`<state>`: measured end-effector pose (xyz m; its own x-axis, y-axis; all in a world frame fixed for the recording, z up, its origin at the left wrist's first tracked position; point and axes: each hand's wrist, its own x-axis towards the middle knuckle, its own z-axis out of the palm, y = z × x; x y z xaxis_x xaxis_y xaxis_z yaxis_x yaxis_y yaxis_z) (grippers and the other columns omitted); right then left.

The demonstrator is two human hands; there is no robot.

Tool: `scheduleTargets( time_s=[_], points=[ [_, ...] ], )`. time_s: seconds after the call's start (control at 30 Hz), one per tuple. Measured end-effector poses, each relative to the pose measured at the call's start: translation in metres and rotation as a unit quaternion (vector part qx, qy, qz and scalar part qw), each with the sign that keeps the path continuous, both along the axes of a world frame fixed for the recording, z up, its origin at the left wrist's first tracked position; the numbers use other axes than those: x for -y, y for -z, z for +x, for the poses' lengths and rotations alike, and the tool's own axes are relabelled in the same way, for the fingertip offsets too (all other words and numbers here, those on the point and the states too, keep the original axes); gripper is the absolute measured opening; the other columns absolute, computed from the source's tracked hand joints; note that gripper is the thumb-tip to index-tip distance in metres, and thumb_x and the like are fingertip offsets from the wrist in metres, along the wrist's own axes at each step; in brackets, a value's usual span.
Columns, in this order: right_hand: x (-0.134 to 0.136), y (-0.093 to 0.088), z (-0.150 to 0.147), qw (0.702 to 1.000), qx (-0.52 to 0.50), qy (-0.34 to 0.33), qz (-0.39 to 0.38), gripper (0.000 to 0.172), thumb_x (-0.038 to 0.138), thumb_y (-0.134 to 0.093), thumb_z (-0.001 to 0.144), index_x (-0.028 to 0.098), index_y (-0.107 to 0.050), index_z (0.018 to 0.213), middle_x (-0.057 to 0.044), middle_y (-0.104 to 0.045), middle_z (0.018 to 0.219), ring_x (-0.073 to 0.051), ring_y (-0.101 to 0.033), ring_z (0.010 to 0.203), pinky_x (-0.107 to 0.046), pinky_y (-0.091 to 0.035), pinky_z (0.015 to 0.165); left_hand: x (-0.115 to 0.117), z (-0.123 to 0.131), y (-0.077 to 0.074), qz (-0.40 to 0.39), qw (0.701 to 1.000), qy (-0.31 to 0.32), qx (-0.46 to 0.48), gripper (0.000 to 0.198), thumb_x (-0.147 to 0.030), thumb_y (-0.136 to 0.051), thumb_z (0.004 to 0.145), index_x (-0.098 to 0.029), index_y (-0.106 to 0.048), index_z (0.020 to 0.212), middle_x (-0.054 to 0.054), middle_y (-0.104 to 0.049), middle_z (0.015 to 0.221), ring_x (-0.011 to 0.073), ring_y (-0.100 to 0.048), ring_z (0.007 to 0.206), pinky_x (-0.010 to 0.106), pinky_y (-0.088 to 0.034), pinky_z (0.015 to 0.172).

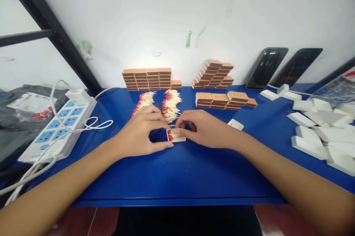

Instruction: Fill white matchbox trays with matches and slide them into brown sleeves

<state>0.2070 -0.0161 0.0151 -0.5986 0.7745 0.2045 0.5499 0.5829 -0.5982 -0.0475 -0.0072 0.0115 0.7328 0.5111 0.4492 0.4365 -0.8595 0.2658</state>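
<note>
A small white matchbox tray [179, 140] lies on the blue table, filled with red-tipped matches [174, 136]. My left hand [141, 132] grips the tray at its left end, thumb on the near side and fingers at the far side. From the right, my right hand [203, 129] has its thumb and fingertips pinched together on the matches in the tray. Just beyond the hands lie two heaps of loose matches, a left heap [145, 99] partly hidden by my left hand and a right heap [170, 106].
Stacked matchboxes [146, 79] line the wall, with a stepped stack [213, 73] and a nearer row [222, 100] to the right. White trays [310, 149] are piled at the right. Two phones [267, 68] lean on the wall. A power strip [59, 125] with cables sits left.
</note>
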Motion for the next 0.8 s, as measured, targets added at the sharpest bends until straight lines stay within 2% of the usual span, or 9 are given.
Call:
scheduleTargets(
  time_s=[0.13,0.3,0.4,0.47,0.53,0.67,0.73,0.8],
  points=[
    [0.001,0.002,-0.001,1.0,0.016,0.002,0.011,0.009,0.024,-0.068,0.094,0.021,-0.072,0.086,-0.001,-0.069,0.082,-0.014,-0.057,0.069,-0.029,-0.042,0.063,0.002,0.002,-0.002,-0.004,1.0,0.0,-0.025,0.033,-0.052,-0.081,0.086,-0.024,-0.079,0.102,0.007,-0.074,0.102,0.0258,-0.062,0.104,0.045,-0.052,0.097],
    [0.003,0.001,-0.003,0.999,0.029,-0.001,0.018,0.007,0.022,-0.067,0.094,0.021,-0.072,0.088,-0.001,-0.069,0.083,-0.013,-0.057,0.069,-0.029,-0.042,0.064,0.006,0.003,-0.005,-0.013,1.0,0.005,-0.012,0.04,-0.052,-0.081,0.085,-0.023,-0.078,0.112,0.007,-0.075,0.105,0.0258,-0.063,0.105,0.044,-0.053,0.096],
    [-0.002,-0.007,0.004,0.999,0.028,0.007,0.044,0.01,0.026,-0.067,0.095,0.022,-0.073,0.089,-0.001,-0.07,0.082,-0.014,-0.057,0.068,-0.03,-0.042,0.065,0.006,0.003,-0.005,-0.016,1.0,0.012,-0.003,0.031,-0.047,-0.08,0.088,-0.025,-0.079,0.11,0.007,-0.075,0.106,0.0254,-0.064,0.106,0.045,-0.053,0.097],
    [-0.009,-0.018,0.016,0.996,0.023,0.051,0.075,0.015,0.032,-0.066,0.096,0.022,-0.074,0.089,-0.002,-0.07,0.08,-0.016,-0.058,0.067,-0.031,-0.041,0.064,0.005,0.003,-0.004,-0.022,1.0,0.018,0.0,0.022,-0.043,-0.079,0.09,-0.027,-0.08,0.105,0.006,-0.075,0.105,0.0253,-0.064,0.106,0.045,-0.053,0.098],
    [-0.017,-0.034,0.035,0.98,0.028,0.139,0.137,0.02,0.036,-0.065,0.097,0.021,-0.073,0.085,-0.003,-0.07,0.074,-0.017,-0.058,0.065,-0.032,-0.039,0.062,0.004,0.003,-0.002,-0.024,0.999,0.023,0.007,0.018,-0.041,-0.079,0.09,-0.028,-0.081,0.103,0.006,-0.075,0.105,0.0252,-0.065,0.106,0.045,-0.053,0.098],
    [-0.024,-0.063,0.078,0.898,0.114,0.32,0.28,0.015,0.029,-0.066,0.094,0.018,-0.073,0.087,-0.009,-0.072,0.08,-0.02,-0.059,0.069,-0.035,-0.038,0.067,0.004,0.003,-0.001,-0.017,0.999,0.029,0.011,0.018,-0.041,-0.079,0.089,-0.028,-0.081,0.102,0.006,-0.075,0.104,0.0254,-0.064,0.107,0.046,-0.053,0.098],
    [-0.024,-0.071,0.097,0.878,0.137,0.36,0.283,0.013,0.027,-0.066,0.094,0.018,-0.072,0.087,-0.008,-0.071,0.076,-0.019,-0.058,0.068,-0.035,-0.037,0.067,0.005,0.004,-0.002,-0.02,0.999,0.026,0.011,0.019,-0.042,-0.079,0.089,-0.027,-0.08,0.101,0.006,-0.076,0.104,0.0256,-0.064,0.108,0.045,-0.053,0.099],
    [-0.023,-0.075,0.115,0.879,0.168,0.378,0.236,0.015,0.03,-0.067,0.094,0.018,-0.072,0.087,-0.008,-0.07,0.075,-0.017,-0.056,0.066,-0.035,-0.038,0.066,0.006,0.004,-0.003,-0.024,0.999,0.02,0.011,0.023,-0.043,-0.079,0.089,-0.025,-0.079,0.104,0.007,-0.076,0.106,0.0257,-0.064,0.109,0.045,-0.053,0.1]
  ],
)
